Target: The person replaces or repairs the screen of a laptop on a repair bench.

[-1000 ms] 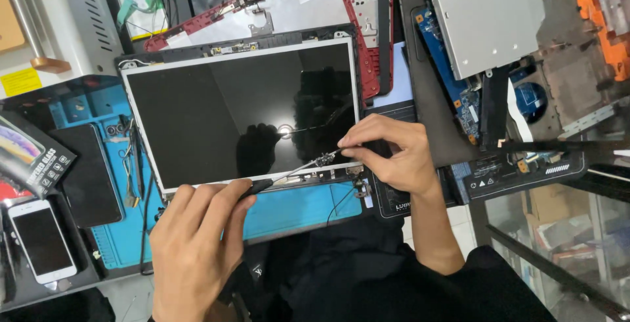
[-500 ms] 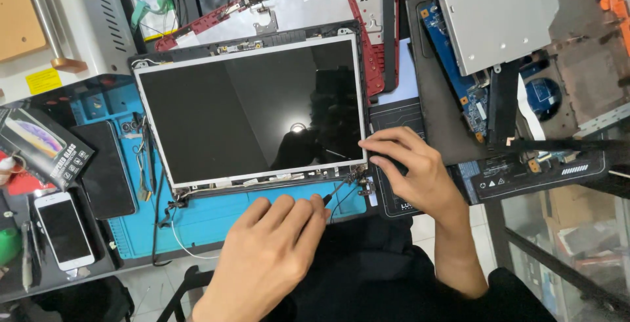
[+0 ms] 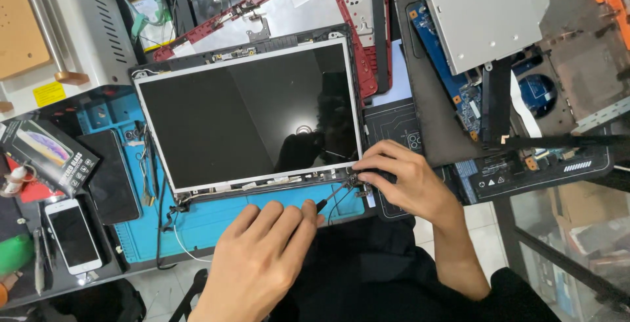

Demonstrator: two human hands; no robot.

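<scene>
A bare laptop screen panel with a dark glass face lies in its lid on a blue work mat. My left hand is below the panel's front edge, fingers curled around a thin black screwdriver whose tip points at the panel's lower right corner. My right hand rests at that same corner, its fingertips pinching the hinge area where thin wires run. What the fingertips hold there is hidden.
A white phone, a black phone and a small dark box lie left of the mat. A red laptop cover sits behind the panel. A silver drive and a blue circuit board lie at the right.
My left hand has slid right along the panel's front edge with the screwdriver, closer to the corner. My right hand stays at the lower right corner.
</scene>
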